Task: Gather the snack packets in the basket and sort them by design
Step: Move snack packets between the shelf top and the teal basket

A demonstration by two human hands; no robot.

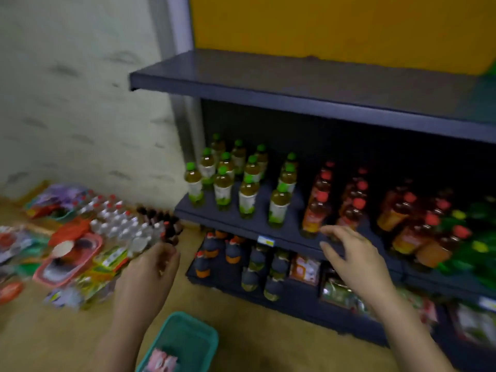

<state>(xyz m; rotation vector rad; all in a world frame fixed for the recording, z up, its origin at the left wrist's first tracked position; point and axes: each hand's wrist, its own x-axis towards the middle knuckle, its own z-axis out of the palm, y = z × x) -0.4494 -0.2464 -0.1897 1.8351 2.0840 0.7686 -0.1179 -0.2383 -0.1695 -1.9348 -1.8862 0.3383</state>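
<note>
A teal plastic basket (188, 331) sits on the floor at the bottom centre, with a pink snack packet (162, 361) lying inside it. My left hand (153, 267) hovers above and left of the basket, fingers curled loosely, apparently empty. My right hand (351, 253) reaches toward the edge of the dark middle shelf (241, 224), fingers spread and holding nothing. More snack packets (306, 269) stand on the lowest shelf just below my right hand. The frame is blurred.
Green-capped bottles (247, 183) and red-capped bottles (322, 200) fill the middle shelf. Dark bottles (252, 267) stand on the bottom shelf. On the floor at left lie packs of small bottles (120, 224), a pink tray (67, 261) and assorted packets (88, 280).
</note>
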